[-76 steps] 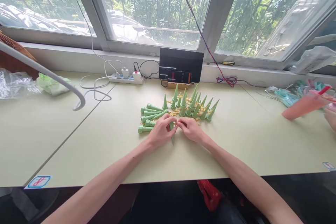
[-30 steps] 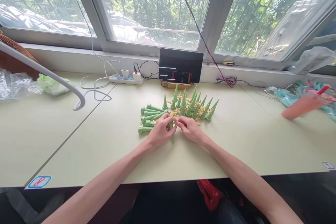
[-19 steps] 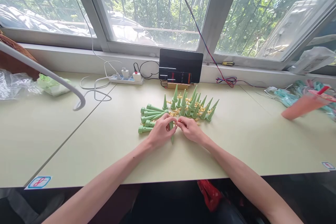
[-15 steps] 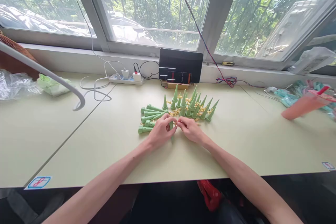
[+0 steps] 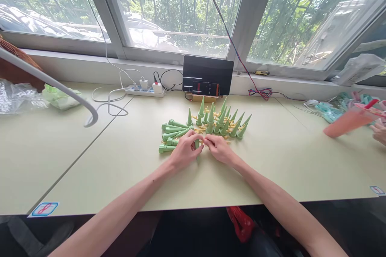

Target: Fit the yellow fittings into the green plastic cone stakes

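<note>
My left hand [image 5: 183, 151] is closed around a green plastic watering spike [image 5: 197, 143], whose pointed end hangs down toward me. At its side, my right hand [image 5: 220, 150] pinches a small yellow valve piece [image 5: 202, 142] against the spike; the fingertips hide most of it. Left of my hands, several green spikes [image 5: 167, 149] lie on their sides with their wide caps facing left. Behind my right hand, several more green spikes [image 5: 225, 127] stand point up, with small yellow pieces [image 5: 200, 130] scattered among them.
A dark tablet [image 5: 208, 68] leans at the back with a phone [image 5: 206, 88] before it. A power strip [image 5: 144, 91] with cables is at back left, a pale curved tube [image 5: 60, 80] nearer. At right, another person's hand [image 5: 380, 131] is beside a pink drink cup [image 5: 351, 120].
My hands stay almost in place, the right one shifting only slightly at the yellow valve piece. Another person's hand has come into view at the right edge, by the cup.
</note>
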The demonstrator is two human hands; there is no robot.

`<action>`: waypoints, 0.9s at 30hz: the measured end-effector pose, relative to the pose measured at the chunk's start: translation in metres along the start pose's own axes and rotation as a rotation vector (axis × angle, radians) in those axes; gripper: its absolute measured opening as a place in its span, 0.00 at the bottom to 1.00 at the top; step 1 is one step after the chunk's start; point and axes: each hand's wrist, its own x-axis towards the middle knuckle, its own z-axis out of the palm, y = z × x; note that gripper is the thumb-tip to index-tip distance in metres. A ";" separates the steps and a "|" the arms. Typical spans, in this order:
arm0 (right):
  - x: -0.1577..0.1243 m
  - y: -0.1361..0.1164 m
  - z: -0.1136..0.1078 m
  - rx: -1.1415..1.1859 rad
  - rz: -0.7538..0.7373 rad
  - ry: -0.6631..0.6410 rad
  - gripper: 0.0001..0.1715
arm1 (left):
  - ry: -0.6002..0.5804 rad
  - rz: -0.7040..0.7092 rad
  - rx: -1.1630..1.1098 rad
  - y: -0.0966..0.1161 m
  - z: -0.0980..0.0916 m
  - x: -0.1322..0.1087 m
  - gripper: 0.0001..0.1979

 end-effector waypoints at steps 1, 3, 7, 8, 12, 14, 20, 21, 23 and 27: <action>0.000 0.000 0.000 -0.003 -0.001 0.000 0.17 | -0.001 -0.001 -0.002 0.000 0.000 0.000 0.06; 0.000 -0.001 0.000 -0.011 -0.002 0.001 0.17 | 0.000 -0.003 -0.004 0.001 0.000 0.001 0.06; 0.000 -0.001 -0.001 -0.025 0.002 -0.001 0.18 | -0.002 -0.003 -0.005 0.001 0.000 0.001 0.07; 0.000 -0.001 -0.001 -0.027 0.003 -0.003 0.18 | -0.002 -0.003 -0.005 0.001 0.000 0.001 0.07; 0.000 -0.001 -0.001 -0.024 0.004 -0.007 0.18 | -0.005 -0.003 -0.016 0.000 0.000 0.001 0.08; 0.000 -0.001 -0.001 -0.019 0.004 -0.008 0.18 | -0.006 -0.006 -0.021 0.000 0.000 0.000 0.08; 0.000 -0.002 -0.001 -0.026 0.008 -0.013 0.19 | -0.009 -0.010 -0.025 0.001 0.000 0.001 0.08; 0.000 -0.002 -0.001 -0.027 0.008 -0.008 0.20 | -0.009 -0.011 -0.024 0.001 0.000 0.001 0.08; 0.000 -0.002 -0.001 -0.028 0.007 -0.005 0.20 | -0.009 -0.014 -0.023 0.002 0.000 0.001 0.08; 0.000 -0.002 -0.001 -0.030 0.006 0.001 0.21 | -0.008 -0.007 -0.024 0.002 -0.001 0.000 0.08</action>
